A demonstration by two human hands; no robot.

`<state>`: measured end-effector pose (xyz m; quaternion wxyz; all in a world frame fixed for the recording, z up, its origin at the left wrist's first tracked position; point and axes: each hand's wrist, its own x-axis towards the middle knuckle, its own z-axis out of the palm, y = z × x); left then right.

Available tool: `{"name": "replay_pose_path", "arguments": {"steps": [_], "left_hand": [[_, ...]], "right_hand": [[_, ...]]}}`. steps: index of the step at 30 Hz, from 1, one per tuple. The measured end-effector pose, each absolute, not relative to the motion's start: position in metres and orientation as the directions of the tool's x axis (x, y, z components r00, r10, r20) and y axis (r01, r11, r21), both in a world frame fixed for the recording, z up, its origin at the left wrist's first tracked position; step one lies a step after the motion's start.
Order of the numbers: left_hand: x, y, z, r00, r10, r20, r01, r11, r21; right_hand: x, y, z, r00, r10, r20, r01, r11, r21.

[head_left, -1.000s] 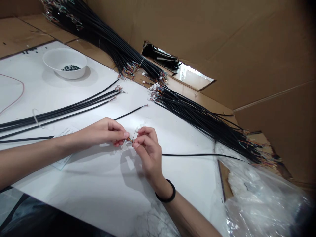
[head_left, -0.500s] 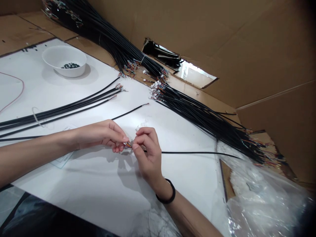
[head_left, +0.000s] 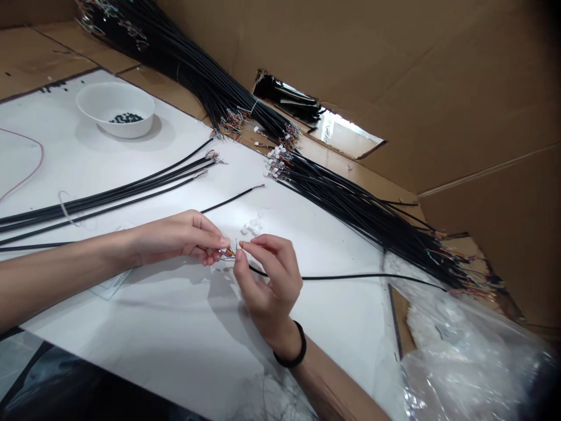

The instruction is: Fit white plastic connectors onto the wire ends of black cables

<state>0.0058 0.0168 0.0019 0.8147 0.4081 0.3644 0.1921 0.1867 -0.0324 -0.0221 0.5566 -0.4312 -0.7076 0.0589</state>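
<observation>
My left hand (head_left: pixel 197 241) is closed in a pinch on the thin coloured wires (head_left: pixel 228 252) at the stripped end of a black cable (head_left: pixel 350 277). Whether a connector is also between those fingers, I cannot make out. Just to the right, my right hand (head_left: pixel 269 278) pinches a single thin wire (head_left: pixel 236 243) between thumb and forefinger, its end pointing up. The cable runs behind this hand and off to the right over the white tabletop. Small white connectors (head_left: pixel 252 225) lie in a loose pile just beyond my fingertips.
A white bowl (head_left: pixel 114 111) with small black pieces stands far left. Several black cables (head_left: pixel 105 193) lie on the left. Cable bundles (head_left: pixel 350 204) line the back edge, one with white connectors on its ends. A clear plastic bag (head_left: pixel 464 356) sits right, below a cardboard wall (head_left: pixel 416 70).
My right hand has shifted slightly right and its fingers have spread a little, so a thin upright wire now shows. The cable's far part moved right. My left hand stays nearly still.
</observation>
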Motion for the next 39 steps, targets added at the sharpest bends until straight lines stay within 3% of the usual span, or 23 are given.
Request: {"name": "replay_pose_path", "arguments": {"steps": [7,22,39], "left_hand": [[0.0074,0.0167,0.0022,0.633,0.666,-0.395,0.013,0.501,0.865],[0.0074,0.0146,0.0046,0.652,0.658,-0.377,-0.030,0.520,0.854],[0.0049,0.0179,0.0084,0.689,0.682,-0.244,0.114,0.231,0.966]], "right_hand": [[0.1879,-0.0332,-0.0233,-0.074,0.650,0.756,0.557,0.656,-0.509],[0.1885,-0.0342,-0.0225,-0.127,0.609,0.783,0.584,0.685,-0.437],[0.1879,-0.0362,-0.0238,-0.104,0.616,0.781,0.619,0.655,-0.435]]}}
